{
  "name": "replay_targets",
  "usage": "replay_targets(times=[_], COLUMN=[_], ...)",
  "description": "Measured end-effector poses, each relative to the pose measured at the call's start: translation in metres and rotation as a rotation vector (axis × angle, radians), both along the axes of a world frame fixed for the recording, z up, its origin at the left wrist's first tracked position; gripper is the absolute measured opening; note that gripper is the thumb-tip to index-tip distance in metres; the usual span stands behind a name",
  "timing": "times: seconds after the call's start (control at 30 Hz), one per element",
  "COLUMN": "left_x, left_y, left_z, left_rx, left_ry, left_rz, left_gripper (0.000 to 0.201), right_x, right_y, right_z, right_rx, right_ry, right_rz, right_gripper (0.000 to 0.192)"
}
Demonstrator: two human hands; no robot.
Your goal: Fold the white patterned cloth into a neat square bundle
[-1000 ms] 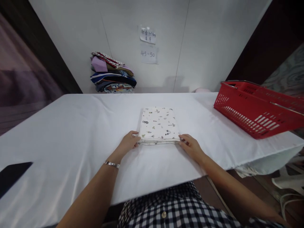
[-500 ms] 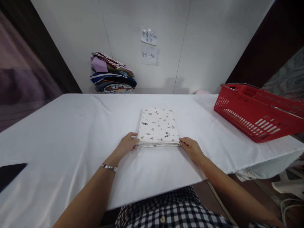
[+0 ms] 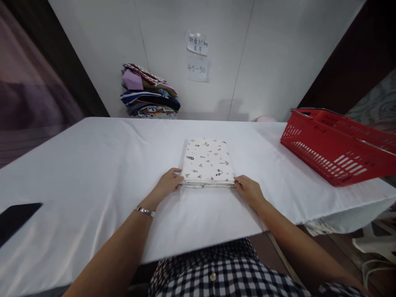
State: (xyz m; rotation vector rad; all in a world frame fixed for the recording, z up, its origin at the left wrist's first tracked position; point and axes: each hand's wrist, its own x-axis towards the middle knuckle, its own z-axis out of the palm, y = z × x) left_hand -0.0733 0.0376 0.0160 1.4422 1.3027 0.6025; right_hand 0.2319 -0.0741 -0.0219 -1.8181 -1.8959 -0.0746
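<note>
A white cloth (image 3: 208, 160) with small scattered prints lies folded into a neat rectangle on the table, its layered edge facing me. At its near left corner, my left hand (image 3: 168, 182) pinches the layers between thumb and fingers. My right hand (image 3: 249, 190) grips the near right corner in the same way, fingertips partly hidden by the hand itself. The cloth rests flat, both corners low against the tabletop.
White fabric covers the table (image 3: 123, 173). A stack of folded cloths (image 3: 151, 93) stands at the back left by the wall. On the right is a red plastic basket (image 3: 328, 146). A dark flat object (image 3: 18, 220) lies at the left edge. Paper signs (image 3: 198, 55) hang on the wall.
The view has shifted slightly. Both hands stay at the cloth's near corners, and the cloth keeps its folded shape and place on the table.
</note>
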Motion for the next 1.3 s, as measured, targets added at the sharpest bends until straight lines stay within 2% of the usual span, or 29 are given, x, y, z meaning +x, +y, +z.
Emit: replay_targets(times=[0.3,0.6,0.87,1.03,1.3], left_x=[-0.001,0.001,0.001,0.001,0.000], left_y=[0.003,0.001,0.001,0.002,0.002], left_z=[-0.007,-0.003,-0.004,-0.008,-0.009], left_rx=[-0.002,-0.003,0.009,0.021,0.030], left_ry=[-0.016,-0.026,-0.030,-0.033,-0.032], left_rz=[-0.005,0.009,0.022,0.007,0.009], left_gripper=[0.044,0.044,0.041,0.039,0.041], right_x=[0.002,-0.002,-0.002,-0.003,-0.003], right_y=[-0.008,-0.016,-0.010,-0.008,-0.009], right_z=[-0.001,-0.001,-0.002,-0.005,0.001], right_rx=[0.006,-0.019,0.006,0.057,-0.023], right_ry=[0.020,0.210,0.096,-0.032,-0.017], right_rz=[0.013,0.069,0.052,-0.020,-0.002], right_gripper=[0.023,0.028,0.026,0.027,0.028])
